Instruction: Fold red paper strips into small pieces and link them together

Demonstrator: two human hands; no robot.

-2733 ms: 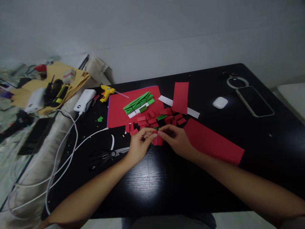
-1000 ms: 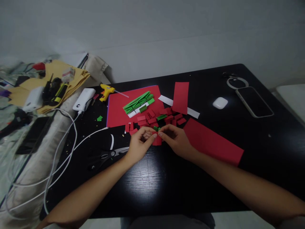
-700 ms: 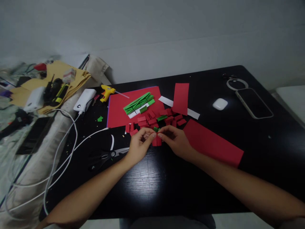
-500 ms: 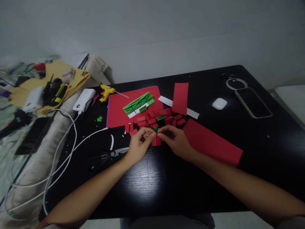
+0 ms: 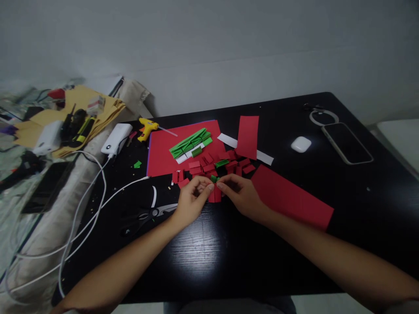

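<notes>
At the middle of the black table, my left hand [image 5: 193, 198] and my right hand [image 5: 242, 194] meet, thumbs and fingers pinched on a small red folded paper piece [image 5: 214, 195]. A crease runs down its middle. A bit of green paper [image 5: 214, 178] shows just above the fingertips; whether it is joined to the red piece, I cannot tell. Just beyond lie several small folded red papers [image 5: 194, 165] in a loose heap, with a green folded strip [image 5: 222, 163] among them. Green pleated paper [image 5: 190, 143] rests on a large red sheet [image 5: 160, 152] behind.
Black-handled scissors [image 5: 155, 213] lie left of my left hand. A yellow glue gun [image 5: 148, 128], a white power bank [image 5: 116, 138] and a white cable [image 5: 104, 183] are further left. Red sheets [image 5: 291, 198], an earbud case [image 5: 301, 144] and a phone [image 5: 347, 143] are at right.
Both hands stay on the red paper piece with almost the same grip. The whole view has shifted very slightly.
</notes>
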